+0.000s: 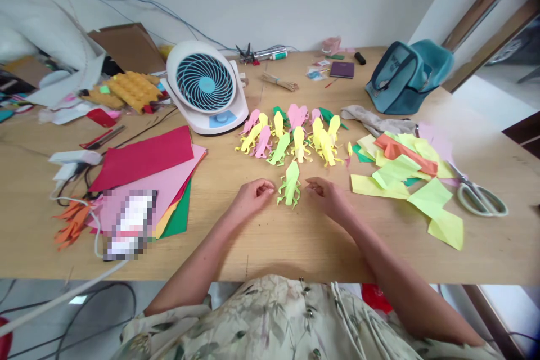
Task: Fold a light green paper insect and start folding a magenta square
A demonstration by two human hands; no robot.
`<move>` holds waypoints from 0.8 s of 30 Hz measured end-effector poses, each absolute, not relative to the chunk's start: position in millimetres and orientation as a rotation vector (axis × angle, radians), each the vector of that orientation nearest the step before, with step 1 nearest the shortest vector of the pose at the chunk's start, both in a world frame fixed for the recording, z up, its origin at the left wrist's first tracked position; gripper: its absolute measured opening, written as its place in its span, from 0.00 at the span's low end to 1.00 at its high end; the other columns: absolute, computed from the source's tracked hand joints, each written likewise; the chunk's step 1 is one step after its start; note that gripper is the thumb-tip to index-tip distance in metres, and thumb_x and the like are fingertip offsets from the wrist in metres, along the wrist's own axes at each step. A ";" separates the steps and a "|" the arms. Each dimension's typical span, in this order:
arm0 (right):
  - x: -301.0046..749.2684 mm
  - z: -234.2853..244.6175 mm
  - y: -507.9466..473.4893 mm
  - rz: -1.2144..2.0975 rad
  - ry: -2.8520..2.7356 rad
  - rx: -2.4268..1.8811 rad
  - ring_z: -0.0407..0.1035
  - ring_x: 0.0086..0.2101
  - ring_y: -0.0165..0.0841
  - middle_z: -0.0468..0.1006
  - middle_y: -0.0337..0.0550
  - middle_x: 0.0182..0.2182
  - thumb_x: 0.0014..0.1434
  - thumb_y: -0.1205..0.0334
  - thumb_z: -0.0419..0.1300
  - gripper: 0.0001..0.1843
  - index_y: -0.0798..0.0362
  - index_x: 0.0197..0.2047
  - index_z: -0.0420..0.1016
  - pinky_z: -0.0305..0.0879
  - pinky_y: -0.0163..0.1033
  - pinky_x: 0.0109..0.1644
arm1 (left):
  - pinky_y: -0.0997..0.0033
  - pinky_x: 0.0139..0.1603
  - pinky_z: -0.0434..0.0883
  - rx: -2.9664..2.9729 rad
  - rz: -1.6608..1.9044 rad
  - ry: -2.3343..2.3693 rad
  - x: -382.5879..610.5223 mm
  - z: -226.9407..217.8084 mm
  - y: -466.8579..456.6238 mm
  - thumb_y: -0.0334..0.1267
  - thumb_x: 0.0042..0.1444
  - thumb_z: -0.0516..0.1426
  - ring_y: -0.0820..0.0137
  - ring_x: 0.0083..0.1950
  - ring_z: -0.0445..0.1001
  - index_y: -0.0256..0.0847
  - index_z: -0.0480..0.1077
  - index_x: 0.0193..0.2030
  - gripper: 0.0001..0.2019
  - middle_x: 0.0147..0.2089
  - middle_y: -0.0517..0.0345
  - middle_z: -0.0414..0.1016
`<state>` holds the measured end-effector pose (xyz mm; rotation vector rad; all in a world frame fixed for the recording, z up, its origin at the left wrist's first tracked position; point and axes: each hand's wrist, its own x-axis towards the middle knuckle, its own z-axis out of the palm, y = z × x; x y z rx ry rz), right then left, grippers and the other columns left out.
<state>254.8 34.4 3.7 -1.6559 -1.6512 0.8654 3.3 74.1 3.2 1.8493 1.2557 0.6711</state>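
A light green folded paper insect [290, 184] with thin bent legs lies on the wooden table, between my two hands. My left hand [254, 194] rests just left of it, fingers loosely curled in and nothing seen in them. On the other side, my right hand [327, 196] lies close by, its fingers also curled and holding nothing visible. Neither hand appears to touch the insect. Behind it stand rows of similar paper insects [299, 143] in yellow, pink and green.
Coloured paper sheets [147, 158] and a phone [130, 224] lie at left, below a white fan [206, 84]. To the right are cut paper pieces [396, 167], scissors [481, 197], a grey cloth [375, 121] and a teal bag [407, 79]. An orange paper figure [72, 222] sits far left.
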 end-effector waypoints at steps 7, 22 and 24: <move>248.8 -2.8 47.7 0.963 -1.598 -1.698 0.78 0.34 0.34 0.81 0.52 0.46 0.58 0.62 0.59 0.23 0.58 0.56 0.72 0.72 0.36 0.36 | 0.70 0.40 0.74 1.839 0.652 1.289 10.4 0.7 57.3 0.36 0.49 0.66 0.74 0.34 0.75 0.39 0.67 0.61 0.30 0.51 0.51 0.73; 189.4 3.9 69.1 0.998 -1.822 -1.585 0.77 0.35 0.35 0.84 0.44 0.40 0.56 0.68 0.58 0.19 0.51 0.51 0.78 0.70 0.36 0.38 | 0.68 0.40 0.74 1.890 0.716 1.470 -12.7 -3.6 37.2 0.26 0.49 0.61 0.71 0.35 0.74 0.40 0.69 0.58 0.27 0.46 0.53 0.73; 171.1 11.6 71.4 0.982 -1.885 -1.572 0.77 0.37 0.35 0.83 0.46 0.43 0.56 0.68 0.58 0.20 0.51 0.52 0.78 0.70 0.36 0.40 | 0.68 0.40 0.74 1.874 0.742 1.530 -24.7 -4.3 34.2 0.26 0.49 0.62 0.70 0.36 0.74 0.39 0.70 0.57 0.26 0.45 0.53 0.73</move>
